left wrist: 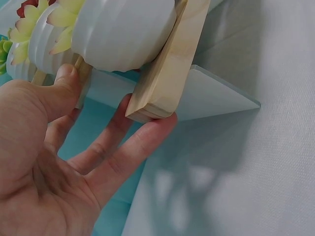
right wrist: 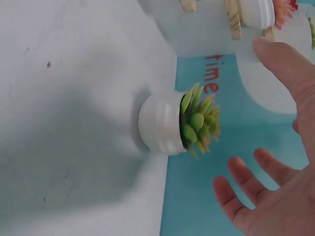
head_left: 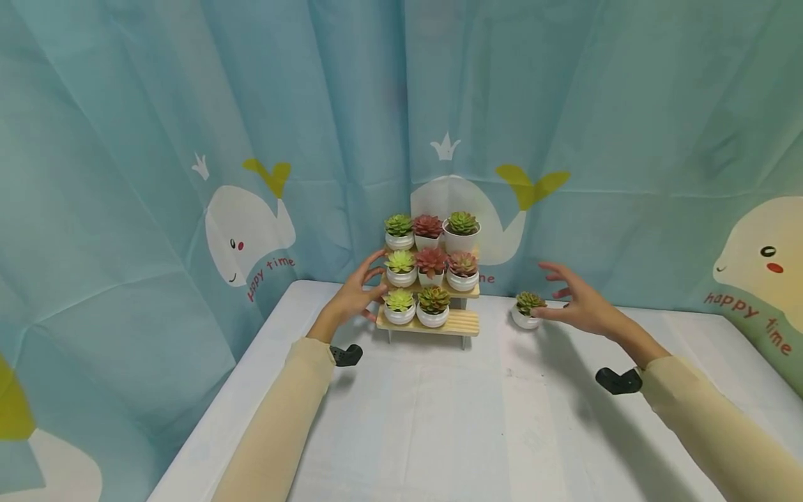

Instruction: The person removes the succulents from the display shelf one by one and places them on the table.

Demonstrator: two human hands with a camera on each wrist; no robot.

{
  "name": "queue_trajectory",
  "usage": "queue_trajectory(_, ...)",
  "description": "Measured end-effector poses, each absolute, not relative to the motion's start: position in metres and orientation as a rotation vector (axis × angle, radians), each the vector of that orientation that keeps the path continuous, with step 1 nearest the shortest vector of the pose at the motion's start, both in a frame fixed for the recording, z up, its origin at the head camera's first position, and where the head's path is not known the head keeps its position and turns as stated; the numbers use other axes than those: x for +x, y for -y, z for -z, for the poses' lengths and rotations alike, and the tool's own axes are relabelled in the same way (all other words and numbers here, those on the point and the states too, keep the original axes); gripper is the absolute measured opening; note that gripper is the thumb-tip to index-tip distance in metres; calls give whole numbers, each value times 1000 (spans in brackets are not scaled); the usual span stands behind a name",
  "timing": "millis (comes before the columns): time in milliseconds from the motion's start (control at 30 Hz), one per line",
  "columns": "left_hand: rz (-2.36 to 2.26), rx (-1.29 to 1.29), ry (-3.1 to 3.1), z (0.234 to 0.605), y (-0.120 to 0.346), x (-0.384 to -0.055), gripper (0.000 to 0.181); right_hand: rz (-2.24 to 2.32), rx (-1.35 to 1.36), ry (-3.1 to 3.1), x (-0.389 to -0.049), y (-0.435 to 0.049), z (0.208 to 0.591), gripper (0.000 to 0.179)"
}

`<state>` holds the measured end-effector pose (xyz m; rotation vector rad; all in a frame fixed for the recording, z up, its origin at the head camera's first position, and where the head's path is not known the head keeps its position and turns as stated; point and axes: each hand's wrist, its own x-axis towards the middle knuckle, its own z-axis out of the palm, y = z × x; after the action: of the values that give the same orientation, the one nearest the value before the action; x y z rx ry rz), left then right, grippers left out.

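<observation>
A three-tier wooden plant stand (head_left: 461,323) holds several small succulents in white pots. My left hand (head_left: 353,300) is at its left end. In the left wrist view, two fingertips touch the end of the bottom board (left wrist: 165,78), and the thumb lies by the middle board under a white pot. To the right of the stand, a green succulent in a ribbed white pot (right wrist: 160,123) stands upright on the table. My right hand (head_left: 580,307) is spread beside it, thumb overlapping the plant in the head view. The right wrist view shows a gap between those fingers and the pot.
On the bottom board, a yellow-green succulent (head_left: 399,300) and a reddish-green one (head_left: 434,298) stand at the left and middle; bare wood shows at the right. A blue curtain (head_left: 351,104) with whale prints hangs right behind the white-covered table (head_left: 439,418).
</observation>
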<state>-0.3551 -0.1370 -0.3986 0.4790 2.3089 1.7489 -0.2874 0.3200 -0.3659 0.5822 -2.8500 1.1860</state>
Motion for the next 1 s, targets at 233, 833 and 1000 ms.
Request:
queue_trajectory(233, -1750, 504, -2310, 398, 137, -355, 77, -1122, 584, 2805, -283, -309, 358, 96)
queue_trajectory(833, -1760, 470, -2310, 399, 137, -355, 75, -1182, 724, 2752, -277, -263, 356, 92)
queue_trajectory(1000, -1755, 479, -2312, 399, 138, -355, 75, -1246, 795, 2717, -277, -246, 360, 91)
